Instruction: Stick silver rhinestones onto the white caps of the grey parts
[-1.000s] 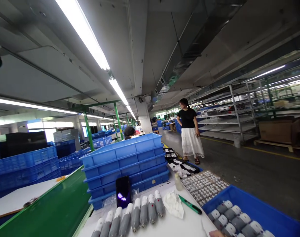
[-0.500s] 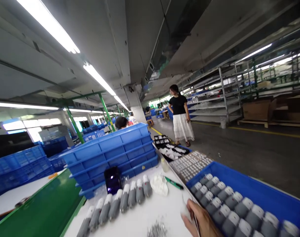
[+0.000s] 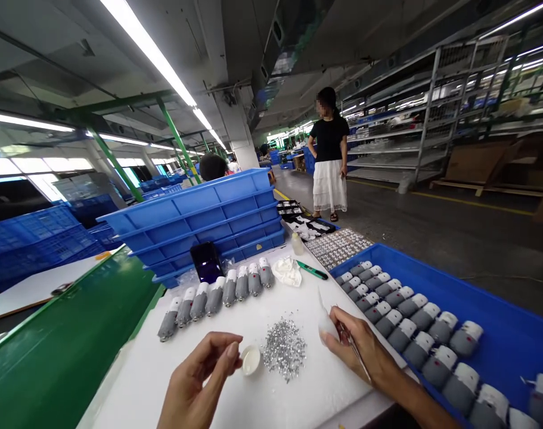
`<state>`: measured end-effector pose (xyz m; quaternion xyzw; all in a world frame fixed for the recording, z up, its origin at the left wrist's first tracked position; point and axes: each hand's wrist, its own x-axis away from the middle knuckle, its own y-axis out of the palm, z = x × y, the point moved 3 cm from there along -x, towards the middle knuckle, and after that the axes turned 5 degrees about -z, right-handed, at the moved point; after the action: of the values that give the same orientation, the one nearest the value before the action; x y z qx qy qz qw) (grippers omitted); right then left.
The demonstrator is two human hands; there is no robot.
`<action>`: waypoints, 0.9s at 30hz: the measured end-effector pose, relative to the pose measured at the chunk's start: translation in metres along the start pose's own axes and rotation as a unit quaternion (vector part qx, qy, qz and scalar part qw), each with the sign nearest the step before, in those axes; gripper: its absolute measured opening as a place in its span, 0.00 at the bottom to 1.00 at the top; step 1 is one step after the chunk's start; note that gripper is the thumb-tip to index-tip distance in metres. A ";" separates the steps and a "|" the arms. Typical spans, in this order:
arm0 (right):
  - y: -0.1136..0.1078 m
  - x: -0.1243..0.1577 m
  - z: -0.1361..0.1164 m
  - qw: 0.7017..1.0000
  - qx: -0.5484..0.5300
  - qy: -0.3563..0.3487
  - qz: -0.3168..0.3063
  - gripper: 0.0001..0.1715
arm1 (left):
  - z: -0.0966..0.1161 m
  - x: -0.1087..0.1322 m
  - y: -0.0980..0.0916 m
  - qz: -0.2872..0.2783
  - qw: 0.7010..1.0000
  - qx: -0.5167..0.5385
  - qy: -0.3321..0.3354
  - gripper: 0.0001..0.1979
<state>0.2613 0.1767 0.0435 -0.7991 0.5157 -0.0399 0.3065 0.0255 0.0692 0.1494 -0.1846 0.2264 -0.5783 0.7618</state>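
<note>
My left hand (image 3: 199,381) hovers low over the white table (image 3: 137,381), thumb and fingers pinched together beside a small white cup (image 3: 250,360); what they pinch is too small to make out. My right hand (image 3: 360,348) is closed on a small white squeeze bottle (image 3: 325,322) and also holds thin metal tweezers (image 3: 356,351). Between the hands lies a pile of tiny silver parts (image 3: 284,348). A row of several grey cylinders with white caps (image 3: 217,295) lies beyond it.
A blue tray (image 3: 490,316) of grey capped parts sits on the right. Stacked blue trays (image 3: 199,220), a dark phone (image 3: 207,262), a white cloth (image 3: 287,270) and a green tool (image 3: 311,270) stand behind. A green conveyor (image 3: 65,351) runs on the left. A person (image 3: 328,155) stands in the aisle.
The view has tilted down to the table. My left hand has come into view near the cup, and my right hand with the bottle now shows fully.
</note>
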 end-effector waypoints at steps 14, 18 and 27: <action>-0.052 -0.052 0.056 0.996 0.069 -0.007 -0.052 0.19 | -0.007 -0.171 0.091 -0.161 0.927 -0.302 0.152 0.10; -0.059 -0.070 0.061 0.992 0.098 -0.017 -0.074 0.15 | -0.017 -0.190 0.104 -0.171 0.909 -0.346 0.160 0.10; -0.049 -0.101 0.060 0.990 0.104 -0.023 -0.090 0.13 | -0.029 -0.208 0.120 -0.200 0.883 -0.374 0.199 0.09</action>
<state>0.2763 0.3030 0.0468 -0.8067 0.4277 -0.1023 0.3948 0.0570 0.3008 0.0873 -0.3779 0.5309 -0.6158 0.4429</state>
